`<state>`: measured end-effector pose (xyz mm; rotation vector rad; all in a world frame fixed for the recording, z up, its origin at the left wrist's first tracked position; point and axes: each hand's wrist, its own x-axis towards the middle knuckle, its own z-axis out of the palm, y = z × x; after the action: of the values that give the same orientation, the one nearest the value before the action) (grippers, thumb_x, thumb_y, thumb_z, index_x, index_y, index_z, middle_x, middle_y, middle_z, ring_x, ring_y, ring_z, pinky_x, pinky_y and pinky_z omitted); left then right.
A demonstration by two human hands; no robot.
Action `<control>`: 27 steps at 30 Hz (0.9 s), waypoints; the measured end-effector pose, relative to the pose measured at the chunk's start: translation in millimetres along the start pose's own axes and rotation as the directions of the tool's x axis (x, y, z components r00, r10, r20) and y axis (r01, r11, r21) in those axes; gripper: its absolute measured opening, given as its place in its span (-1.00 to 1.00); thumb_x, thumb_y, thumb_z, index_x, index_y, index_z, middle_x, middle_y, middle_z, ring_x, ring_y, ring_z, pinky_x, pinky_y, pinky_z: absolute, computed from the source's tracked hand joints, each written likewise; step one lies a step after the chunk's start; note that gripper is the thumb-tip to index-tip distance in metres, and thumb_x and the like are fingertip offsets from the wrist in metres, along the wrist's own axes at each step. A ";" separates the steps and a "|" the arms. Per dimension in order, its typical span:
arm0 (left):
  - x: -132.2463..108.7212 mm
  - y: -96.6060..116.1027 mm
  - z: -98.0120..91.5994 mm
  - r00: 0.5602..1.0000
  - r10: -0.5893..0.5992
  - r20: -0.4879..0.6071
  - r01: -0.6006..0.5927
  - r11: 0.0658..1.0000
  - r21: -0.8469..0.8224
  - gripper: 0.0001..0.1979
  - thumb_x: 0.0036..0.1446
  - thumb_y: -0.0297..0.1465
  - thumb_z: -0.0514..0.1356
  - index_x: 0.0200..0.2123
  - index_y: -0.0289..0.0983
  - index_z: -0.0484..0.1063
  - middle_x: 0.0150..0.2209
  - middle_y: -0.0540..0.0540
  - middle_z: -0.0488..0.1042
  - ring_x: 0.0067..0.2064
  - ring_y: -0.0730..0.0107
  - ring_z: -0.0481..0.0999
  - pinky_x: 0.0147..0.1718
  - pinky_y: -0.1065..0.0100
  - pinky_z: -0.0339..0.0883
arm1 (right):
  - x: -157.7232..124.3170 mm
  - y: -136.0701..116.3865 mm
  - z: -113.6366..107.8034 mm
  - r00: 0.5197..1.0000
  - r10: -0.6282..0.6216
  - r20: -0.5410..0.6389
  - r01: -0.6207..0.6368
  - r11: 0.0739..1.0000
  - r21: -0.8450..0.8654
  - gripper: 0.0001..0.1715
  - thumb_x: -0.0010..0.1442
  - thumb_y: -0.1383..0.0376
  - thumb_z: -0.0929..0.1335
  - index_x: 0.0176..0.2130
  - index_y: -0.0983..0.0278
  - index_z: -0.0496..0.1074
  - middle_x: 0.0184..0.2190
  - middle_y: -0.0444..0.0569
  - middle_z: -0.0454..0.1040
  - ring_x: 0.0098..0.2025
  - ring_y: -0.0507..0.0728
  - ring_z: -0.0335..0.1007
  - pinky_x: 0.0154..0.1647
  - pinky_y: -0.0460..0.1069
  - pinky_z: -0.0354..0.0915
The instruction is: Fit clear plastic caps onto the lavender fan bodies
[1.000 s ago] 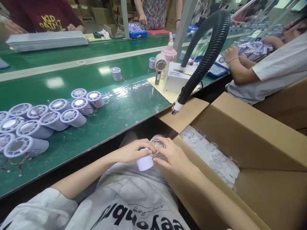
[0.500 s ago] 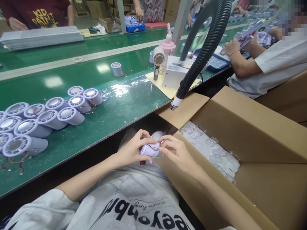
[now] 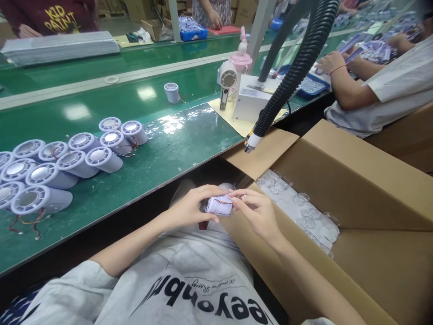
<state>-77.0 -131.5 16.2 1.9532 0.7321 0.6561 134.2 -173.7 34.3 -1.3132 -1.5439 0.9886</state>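
Note:
Over my lap, my left hand (image 3: 194, 205) is wrapped round a small lavender cylinder (image 3: 219, 206) that looks like a fan housing. Thin red and dark wires (image 3: 223, 201) run along its upper side towards my right hand (image 3: 255, 207). The fingers of that hand are pinched together on the wire ends at the cylinder's right end. A small white and red bit shows between them, but its shape is too small to make out. Similar lavender housings (image 3: 42, 175), with vented round ends and trailing wires, lie grouped on the green bench (image 3: 162, 155) to the left.
One more housing (image 3: 172, 93) stands on the green belt. A black corrugated hose (image 3: 291, 76) arches down ahead, beside a white box-shaped device (image 3: 252, 101) and a handheld fan (image 3: 228, 81). An open carton (image 3: 372, 180) with clear plastic pieces stands right. A co-worker's arm (image 3: 352, 90) is beyond.
The cylinder and both hands have shifted slightly right and up. My left fingers now lie straighter over its top, and the right fingertips are drawn closer together on the wires. The view has tilted a little.

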 end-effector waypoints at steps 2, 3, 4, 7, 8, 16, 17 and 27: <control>-0.8 1.6 0.6 0.997 -0.072 0.003 0.072 0.987 -0.141 -0.34 -0.14 -0.27 0.45 0.07 -0.22 0.42 0.03 -0.22 0.49 0.04 0.12 0.50 0.03 0.14 0.39 | -1.3 2.7 -3.7 0.999 -0.009 0.051 0.008 1.000 0.023 -0.74 0.21 0.27 0.38 -0.49 0.21 0.56 -0.20 -0.01 0.60 -0.13 0.18 0.52 -0.13 0.04 0.41; -2.2 1.8 1.7 0.992 -0.126 0.004 0.123 0.966 -0.228 -0.34 -0.15 -0.30 0.45 0.08 -0.23 0.41 0.03 -0.22 0.49 0.01 0.15 0.51 -0.01 0.18 0.41 | -2.4 4.8 -5.7 0.994 -0.032 0.109 0.031 0.999 0.018 -0.86 0.18 0.27 0.41 -0.39 0.19 0.59 -0.11 -0.02 0.58 -0.06 0.20 0.50 -0.04 0.06 0.41; -4.0 1.8 3.1 0.983 -0.184 0.009 0.178 0.932 -0.314 -0.34 -0.14 -0.31 0.45 0.08 -0.24 0.40 0.04 -0.22 0.48 -0.01 0.16 0.53 -0.03 0.20 0.43 | -3.8 7.2 -7.7 0.982 -0.067 0.174 0.068 0.998 0.004 -0.90 0.14 0.28 0.45 -0.27 0.17 0.60 0.00 -0.02 0.53 0.03 0.21 0.46 0.06 0.09 0.37; -11.0 1.7 7.5 0.948 -0.316 0.025 0.289 0.827 -0.483 -0.35 -0.08 -0.30 0.42 0.11 -0.25 0.37 0.09 -0.23 0.46 -0.02 0.18 0.53 -0.03 0.20 0.42 | -9.3 14.6 -11.3 0.933 -0.183 0.311 0.211 0.976 -0.058 -0.52 0.08 0.31 0.50 0.01 0.10 0.48 0.21 -0.03 0.34 0.21 0.23 0.29 0.24 0.13 0.23; -13.2 2.1 8.3 0.942 -0.335 0.031 0.305 0.811 -0.500 -0.37 -0.05 -0.29 0.40 0.12 -0.24 0.36 0.10 -0.23 0.45 -0.01 0.17 0.53 -0.03 0.19 0.42 | -11.3 16.4 -11.7 0.924 -0.206 0.323 0.240 0.968 -0.069 -0.52 0.10 0.31 0.49 0.03 0.10 0.46 0.22 -0.03 0.32 0.22 0.22 0.29 0.25 0.14 0.23; -19.6 11.6 1.1 0.988 -0.155 -0.004 0.146 0.938 -0.314 -0.27 -0.12 -0.31 0.44 0.17 -0.17 0.34 0.13 -0.22 0.42 0.09 0.11 0.46 0.07 0.16 0.36 | -16.6 9.4 -16.2 0.922 -0.062 0.381 0.043 0.997 0.060 -0.56 0.18 0.24 0.44 0.04 0.13 0.32 0.20 0.03 0.33 0.09 0.21 0.42 0.09 0.15 0.40; -19.7 12.4 0.1 0.993 -0.117 -0.014 0.109 0.954 -0.279 -0.28 -0.12 -0.31 0.44 0.16 -0.16 0.35 0.13 -0.22 0.41 0.12 0.09 0.44 0.09 0.15 0.34 | -16.3 6.7 -17.5 0.919 -0.033 0.393 0.006 0.998 0.070 -0.56 0.19 0.23 0.44 0.04 0.13 0.32 0.20 0.03 0.33 0.09 0.21 0.41 0.10 0.16 0.40; -21.4 11.5 -2.4 1.000 0.028 0.002 -0.027 0.990 -0.139 -0.22 -0.10 -0.28 0.43 0.22 -0.10 0.28 0.20 -0.20 0.37 0.21 0.06 0.36 0.19 0.06 0.23 | -15.7 -4.6 -19.8 0.904 0.113 0.412 -0.179 0.976 0.126 -0.60 0.19 0.19 0.42 0.02 0.14 0.33 0.06 -0.01 0.40 0.02 0.18 0.41 -0.03 0.07 0.43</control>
<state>-90.7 -150.1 24.2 1.8395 0.6406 0.7010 152.7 -189.1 43.2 -1.1713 -1.6385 1.5252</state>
